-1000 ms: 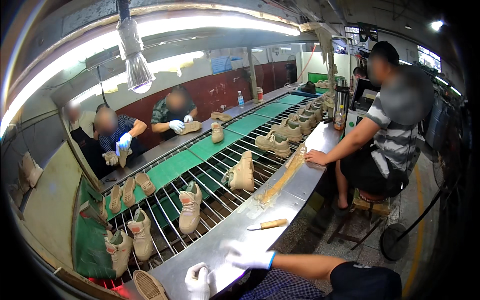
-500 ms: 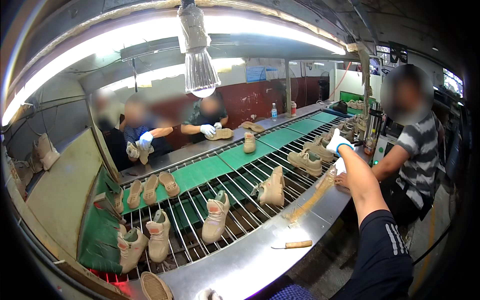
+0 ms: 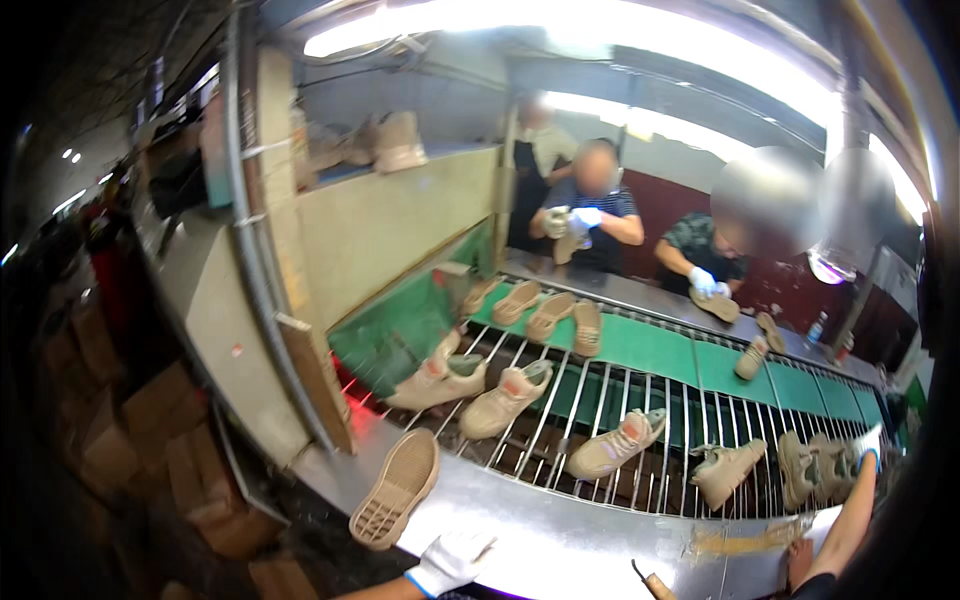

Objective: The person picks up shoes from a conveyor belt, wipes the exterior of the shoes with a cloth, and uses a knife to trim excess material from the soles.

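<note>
My left hand, in a white glove, rests over the steel ledge at the bottom with its fingers stretched out and holds nothing. Beside it a tan shoe sole lies tread up on the ledge. My right arm reaches to the far right, where my gloved right hand is by a row of tan shoes; its fingers are blurred and partly hidden. More tan sneakers stand on the metal-bar conveyor, among them one shoe at left and another in the middle.
A wooden-handled tool lies at the ledge's front edge. Several soles lie on the green conveyor panel. Across it, gloved co-workers handle soles. A bare hand of another person is near my right forearm. Cardboard boxes fill the left.
The view has swung to the left, bringing the boxes and the cream partition into sight. My left hand has come further into view near the sole. My right arm still reaches toward the shoes.
</note>
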Demonstrator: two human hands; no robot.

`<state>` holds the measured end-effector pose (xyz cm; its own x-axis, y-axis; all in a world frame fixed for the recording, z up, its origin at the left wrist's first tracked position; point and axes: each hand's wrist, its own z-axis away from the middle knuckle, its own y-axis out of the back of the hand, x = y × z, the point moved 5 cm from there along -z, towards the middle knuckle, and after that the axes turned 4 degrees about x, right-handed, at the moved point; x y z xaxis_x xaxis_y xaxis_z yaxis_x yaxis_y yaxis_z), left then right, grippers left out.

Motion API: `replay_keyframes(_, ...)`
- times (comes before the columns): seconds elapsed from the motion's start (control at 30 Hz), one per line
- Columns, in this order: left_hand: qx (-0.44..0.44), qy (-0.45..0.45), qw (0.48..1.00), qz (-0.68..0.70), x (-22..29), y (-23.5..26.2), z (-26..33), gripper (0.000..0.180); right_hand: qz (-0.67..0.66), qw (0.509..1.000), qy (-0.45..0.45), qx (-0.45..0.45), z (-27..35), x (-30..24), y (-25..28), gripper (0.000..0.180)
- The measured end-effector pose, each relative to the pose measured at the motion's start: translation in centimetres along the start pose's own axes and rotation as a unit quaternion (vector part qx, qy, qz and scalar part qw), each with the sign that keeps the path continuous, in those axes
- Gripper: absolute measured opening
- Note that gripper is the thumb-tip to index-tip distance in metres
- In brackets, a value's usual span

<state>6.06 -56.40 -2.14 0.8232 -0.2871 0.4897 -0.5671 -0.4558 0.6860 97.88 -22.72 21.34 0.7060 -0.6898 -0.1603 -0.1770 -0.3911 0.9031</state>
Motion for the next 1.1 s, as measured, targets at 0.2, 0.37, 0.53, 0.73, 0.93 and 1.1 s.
replay_keyframes(0.2, 0.021, 0.025, 0.999, 0.003, 1.2, 2.8, -2.2, 0.024, -0.027, 0.998, 0.031, 0.051, -2.2, -1.4, -1.3, 0.07)
replay_keyframes(0.37, -0.098, 0.151, 0.965, 0.191, -1.4, -1.1, -0.8, 0.042, -0.259, 0.923, 0.284, 0.01, 6.6, -10.3, -5.8, 0.052)
replay_keyframes(0.53, -0.171, 0.158, 0.962, 0.14, -2.6, -1.4, 1.1, 0.051, -0.283, 0.787, 0.527, -0.152, 40.8, -33.8, 3.6, 0.056)
replay_keyframes(0.73, -0.106, 0.053, 0.99, 0.077, -2.0, -1.2, -1.3, 0.045, -0.443, 0.714, 0.419, -0.344, 67.8, -42.9, 2.9, 0.058)
replay_keyframes(0.93, -0.045, 0.017, 0.998, 0.031, 0.8, 2.4, -2.8, 0.04, -0.365, 0.507, 0.578, -0.526, 75.9, -44.6, 8.2, 0.059)
replay_keyframes(1.1, 0.0, 0.045, 0.996, 0.074, 1.4, 2.8, -3.8, 0.03, -0.486, 0.514, 0.487, -0.513, 79.0, -46.2, -1.1, 0.052)
